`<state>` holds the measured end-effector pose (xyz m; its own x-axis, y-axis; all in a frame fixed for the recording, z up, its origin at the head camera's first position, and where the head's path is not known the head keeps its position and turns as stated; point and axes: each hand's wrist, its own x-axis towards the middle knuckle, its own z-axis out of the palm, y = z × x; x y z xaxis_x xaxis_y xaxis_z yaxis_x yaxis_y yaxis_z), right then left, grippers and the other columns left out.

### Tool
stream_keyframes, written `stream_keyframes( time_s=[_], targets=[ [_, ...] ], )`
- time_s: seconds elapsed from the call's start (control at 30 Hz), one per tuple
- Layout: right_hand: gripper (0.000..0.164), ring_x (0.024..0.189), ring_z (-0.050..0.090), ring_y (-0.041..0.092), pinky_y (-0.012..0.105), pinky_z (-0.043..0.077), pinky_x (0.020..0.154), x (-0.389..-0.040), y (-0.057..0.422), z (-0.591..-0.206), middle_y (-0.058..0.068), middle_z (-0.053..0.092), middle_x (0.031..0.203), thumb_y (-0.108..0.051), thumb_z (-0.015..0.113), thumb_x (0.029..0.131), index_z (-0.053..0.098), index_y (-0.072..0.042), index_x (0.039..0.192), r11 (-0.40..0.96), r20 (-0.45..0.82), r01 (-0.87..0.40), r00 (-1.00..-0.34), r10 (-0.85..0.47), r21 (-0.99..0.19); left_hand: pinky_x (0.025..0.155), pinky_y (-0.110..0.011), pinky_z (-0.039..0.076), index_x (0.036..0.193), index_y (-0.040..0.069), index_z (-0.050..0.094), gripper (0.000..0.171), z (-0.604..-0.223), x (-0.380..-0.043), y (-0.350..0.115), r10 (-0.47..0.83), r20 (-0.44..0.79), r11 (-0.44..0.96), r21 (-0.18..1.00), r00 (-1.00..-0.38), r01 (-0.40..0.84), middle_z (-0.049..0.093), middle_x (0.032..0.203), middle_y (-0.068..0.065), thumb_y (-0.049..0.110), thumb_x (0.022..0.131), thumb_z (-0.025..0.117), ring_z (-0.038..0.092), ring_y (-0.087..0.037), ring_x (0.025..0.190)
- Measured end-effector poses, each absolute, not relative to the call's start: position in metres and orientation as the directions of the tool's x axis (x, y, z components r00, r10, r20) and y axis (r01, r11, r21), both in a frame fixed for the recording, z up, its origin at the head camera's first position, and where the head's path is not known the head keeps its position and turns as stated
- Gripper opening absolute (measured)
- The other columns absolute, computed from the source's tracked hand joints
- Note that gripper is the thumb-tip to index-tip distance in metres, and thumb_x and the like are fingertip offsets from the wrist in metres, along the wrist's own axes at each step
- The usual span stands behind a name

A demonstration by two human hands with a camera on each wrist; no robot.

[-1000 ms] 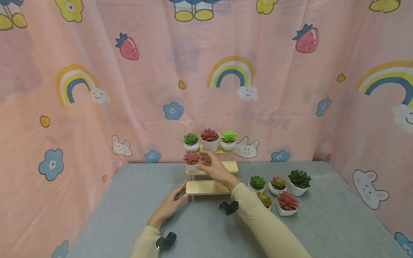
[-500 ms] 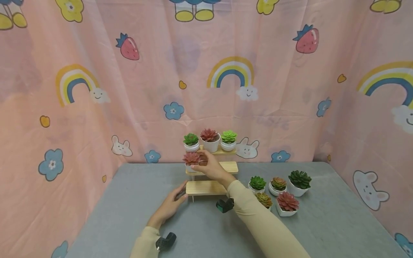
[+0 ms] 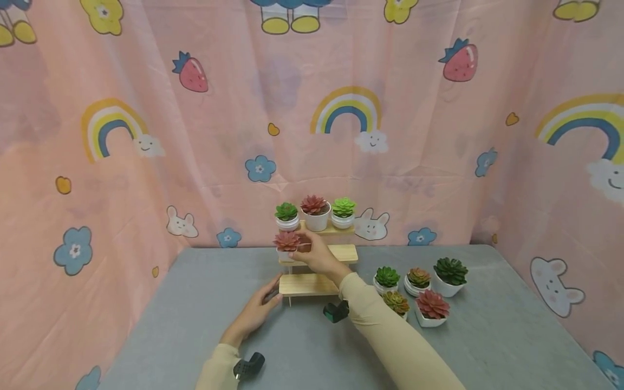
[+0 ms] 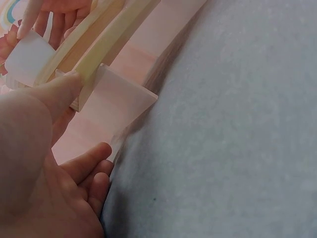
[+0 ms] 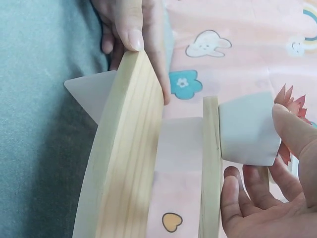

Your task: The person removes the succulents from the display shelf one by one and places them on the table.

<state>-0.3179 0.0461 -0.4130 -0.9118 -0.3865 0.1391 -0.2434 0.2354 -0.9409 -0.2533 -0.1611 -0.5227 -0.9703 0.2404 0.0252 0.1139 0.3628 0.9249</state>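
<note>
A three-step stand of pale wood (image 3: 308,284) with translucent side supports stands at the table's back. My left hand (image 3: 253,314) grips the left end of its lowest step, the thumb on the board's front corner (image 5: 133,39) and the fingers beyond. My right hand (image 3: 318,254) holds a pinkish-red succulent (image 3: 286,242) at the left end of the middle step. Its white pot (image 5: 247,129) sits upright with its base against the board, the thumb on the pot's near side. The hand partly covers the plant's leaves in the right wrist view.
On the top step stand a dark green succulent (image 3: 286,212), a red one (image 3: 314,206) and a bright green one (image 3: 343,208). Several more potted succulents, one dark green (image 3: 450,273) and one red (image 3: 432,305), stand on the grey table (image 3: 487,336) at right. A pink patterned curtain (image 3: 414,124) hangs behind.
My right hand and the pinkish-red succulent have moved slightly left toward the end of the middle step. My left hand stays on the stand's lowest step.
</note>
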Motion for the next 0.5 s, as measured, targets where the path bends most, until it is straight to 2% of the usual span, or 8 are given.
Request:
stream_keyframes(
  time_s=[0.3,0.5],
  targets=[
    [0.05,0.126,0.061,0.041,0.045,0.054,0.105,-0.3148,0.0457,-0.4112,0.025,0.058,0.138,-0.004,0.068,0.096,0.05,0.002,0.142,0.251,0.146,-0.258,-0.908,-0.392,-0.933,0.124,-0.063,0.02,0.16,0.021,0.031,0.061,-0.5238,-0.2517,-0.162,0.245,0.025,0.373,0.921,-0.969,0.118,0.039,0.162,-0.014,0.033,0.105,0.055,0.029,-0.039,0.153],
    [0.051,0.123,0.063,0.038,0.041,0.057,0.101,-0.3156,0.0492,-0.4127,0.024,0.059,0.138,-0.004,0.069,0.094,0.051,0.002,0.142,0.249,0.136,-0.251,-0.906,-0.401,-0.936,0.124,-0.063,0.021,0.16,0.021,0.031,0.062,-0.5219,-0.2519,-0.161,0.244,0.023,0.367,0.923,-0.97,0.114,0.039,0.162,-0.015,0.034,0.105,0.055,0.028,-0.039,0.154]
  ],
)
